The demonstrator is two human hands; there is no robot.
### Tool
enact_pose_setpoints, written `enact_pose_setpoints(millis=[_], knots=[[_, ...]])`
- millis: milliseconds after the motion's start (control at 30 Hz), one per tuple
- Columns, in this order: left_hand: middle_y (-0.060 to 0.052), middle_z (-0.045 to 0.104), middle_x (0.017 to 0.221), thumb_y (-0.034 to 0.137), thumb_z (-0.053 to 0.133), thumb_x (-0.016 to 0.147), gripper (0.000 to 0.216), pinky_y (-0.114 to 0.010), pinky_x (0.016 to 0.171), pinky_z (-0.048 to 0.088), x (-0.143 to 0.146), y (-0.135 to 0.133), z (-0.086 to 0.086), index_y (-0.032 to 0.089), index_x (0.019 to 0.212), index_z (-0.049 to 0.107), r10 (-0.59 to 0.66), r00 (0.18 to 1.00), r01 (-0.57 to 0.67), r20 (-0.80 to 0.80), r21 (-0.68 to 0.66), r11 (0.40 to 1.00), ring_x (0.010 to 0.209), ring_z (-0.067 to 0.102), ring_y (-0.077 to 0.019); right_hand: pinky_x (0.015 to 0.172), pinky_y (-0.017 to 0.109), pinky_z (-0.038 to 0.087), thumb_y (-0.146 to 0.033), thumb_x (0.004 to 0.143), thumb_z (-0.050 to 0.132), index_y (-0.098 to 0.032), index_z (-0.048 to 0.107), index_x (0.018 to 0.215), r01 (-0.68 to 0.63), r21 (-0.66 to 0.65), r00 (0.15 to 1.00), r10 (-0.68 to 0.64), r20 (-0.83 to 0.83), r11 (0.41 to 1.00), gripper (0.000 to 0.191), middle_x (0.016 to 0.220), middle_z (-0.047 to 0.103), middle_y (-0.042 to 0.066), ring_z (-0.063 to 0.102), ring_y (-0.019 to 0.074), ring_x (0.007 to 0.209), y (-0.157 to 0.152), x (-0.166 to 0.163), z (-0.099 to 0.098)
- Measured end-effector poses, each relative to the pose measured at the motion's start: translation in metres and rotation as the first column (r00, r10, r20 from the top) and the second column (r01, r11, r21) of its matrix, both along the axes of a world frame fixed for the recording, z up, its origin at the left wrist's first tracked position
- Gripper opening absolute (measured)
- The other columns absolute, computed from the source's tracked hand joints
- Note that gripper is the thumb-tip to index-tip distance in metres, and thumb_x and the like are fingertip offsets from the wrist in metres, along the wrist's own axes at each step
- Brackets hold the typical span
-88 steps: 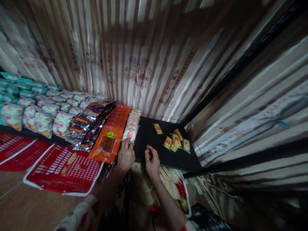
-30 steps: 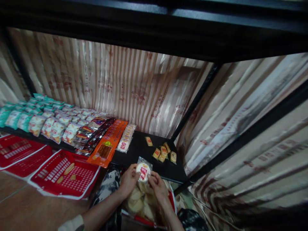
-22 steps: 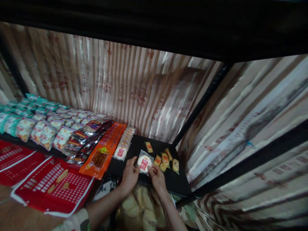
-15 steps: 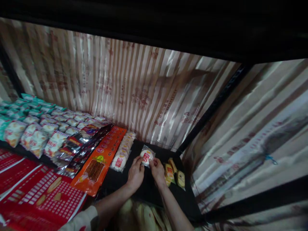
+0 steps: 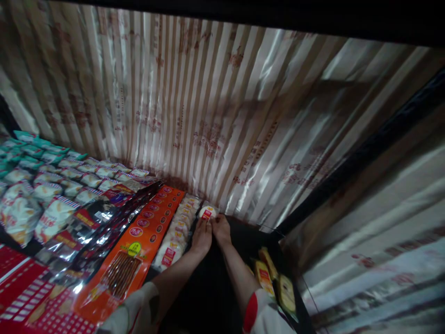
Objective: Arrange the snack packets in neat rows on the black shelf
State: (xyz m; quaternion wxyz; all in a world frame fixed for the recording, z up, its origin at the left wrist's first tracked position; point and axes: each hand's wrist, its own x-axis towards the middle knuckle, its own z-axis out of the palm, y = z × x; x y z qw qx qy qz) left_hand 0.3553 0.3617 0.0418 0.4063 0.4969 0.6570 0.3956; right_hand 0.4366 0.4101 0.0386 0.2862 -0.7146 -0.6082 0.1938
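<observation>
Since the round white packet [image 5: 207, 212] has travelled from the front of the black shelf [image 5: 248, 232] to near the striped sheeting [image 5: 208, 102], the work seems to be at positioning, just beside the far end of the packet row [image 5: 175, 236]. Left hand [image 5: 202, 235] and right hand [image 5: 221, 228] share a narrow fingertip grip on it; whether it rests, I cannot tell.

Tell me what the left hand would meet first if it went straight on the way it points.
The left hand would first meet the round white packet at its fingertips; beyond that, probably the striped sheeting, though the depth between them is unclear.
</observation>
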Motion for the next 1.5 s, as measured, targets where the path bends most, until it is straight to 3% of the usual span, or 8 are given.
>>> enact_pose_setpoints(millis=[233,533,800,1000,1100,1200,1333,1500], knots=[[-0.014,0.043,0.137,0.023,0.031,0.088,0.043,-0.033,0.112,0.019,0.004,0.018,-0.018,0.007,0.122,0.052,0.03,0.999,-0.029,-0.035,0.022,0.999,0.132,0.032,-0.02,0.074,0.027,0.045,-0.024,0.083,0.046,-0.014,0.061,0.1,-0.037,-0.061,0.988,0.046,0.144,0.997,0.024,0.092,0.069,0.012,0.064,0.0204,0.088,0.017,-0.005,-0.001],[-0.017,0.045,0.135,0.019,0.031,0.086,0.044,-0.031,0.111,0.023,0.002,0.017,-0.017,0.002,0.121,0.052,0.061,0.996,-0.058,-0.063,0.046,0.997,0.129,0.037,-0.0196,0.076,0.031,0.044,-0.031,0.086,0.042,-0.015,0.062,0.098,-0.052,-0.098,0.953,0.079,0.293,0.994,0.028,0.098,0.065,0.015,0.062,0.0232,0.091,0.019,-0.003,-0.008],[-0.014,0.057,0.123,0.018,0.031,0.087,0.038,-0.031,0.108,0.028,0.005,-0.011,-0.007,0.009,0.108,0.06,0.046,0.994,-0.034,-0.102,0.113,0.993,0.124,0.042,-0.0191,0.092,0.034,0.037,-0.026,0.084,0.043,-0.014,0.054,0.117,-0.206,0.152,0.902,0.127,0.412,0.967,0.036,0.117,0.058,0.014,0.05,0.0253,0.107,-0.016,0.007,-0.016],[-0.014,0.058,0.119,0.019,0.032,0.086,0.036,-0.031,0.103,0.036,0.017,-0.054,-0.008,0.01,0.106,0.06,0.033,0.997,-0.024,-0.071,0.116,0.993,0.115,0.05,-0.0191,0.1,0.037,0.03,-0.017,0.086,0.038,-0.01,0.053,0.12,-0.238,0.04,0.85,0.188,0.492,0.97,0.038,0.122,0.057,0.013,0.037,0.0251,0.125,-0.047,0.039,-0.023],[-0.009,0.057,0.12,0.021,0.034,0.085,0.033,-0.032,0.098,0.041,0.02,-0.086,-0.008,0.017,0.104,0.06,-0.023,1.0,0.022,0.011,0.112,0.993,0.112,0.051,-0.0187,0.101,0.036,0.03,-0.015,0.084,0.041,-0.007,0.052,0.121,-0.236,-0.01,0.848,0.21,0.486,0.972,0.039,0.119,0.059,0.015,0.038,0.0249,0.126,-0.057,0.053,-0.012],[-0.006,0.059,0.116,0.019,0.036,0.082,0.031,-0.032,0.092,0.046,0.017,-0.127,-0.013,0.02,0.101,0.061,-0.058,0.996,0.05,0.063,0.113,0.992,0.105,0.055,-0.0182,0.102,0.036,0.032,-0.015,0.084,0.042,-0.007,0.052,0.119,-0.261,0.051,0.879,0.215,0.425,0.964,0.038,0.119,0.058,0.015,0.042,0.0236,0.123,-0.078,0.057,0.002],[-0.007,0.062,0.102,0.012,0.035,0.078,0.032,-0.03,0.086,0.048,0.006,-0.19,-0.029,0.018,0.097,0.061,-0.132,0.991,0.125,0.031,0.166,0.978,0.094,0.059,-0.0164,0.095,0.034,0.04,-0.021,0.087,0.037,-0.014,0.055,0.114,-0.296,0.175,0.945,0.261,0.198,0.939,0.034,0.114,0.061,0.011,0.055,0.0193,0.107,-0.14,0.051,0.009],[-0.009,0.06,0.105,0.012,0.037,0.077,0.03,-0.032,0.093,0.042,-0.016,-0.254,-0.048,0.016,0.093,0.062,-0.155,0.973,0.179,-0.172,0.132,0.975,0.102,0.054,-0.0185,0.088,0.028,0.045,-0.026,0.089,0.036,-0.018,0.06,0.104,-0.458,0.173,0.889,0.448,0.093,0.872,0.03,0.101,0.066,0.008,0.06,0.0161,0.096,-0.239,0.048,-0.014]])
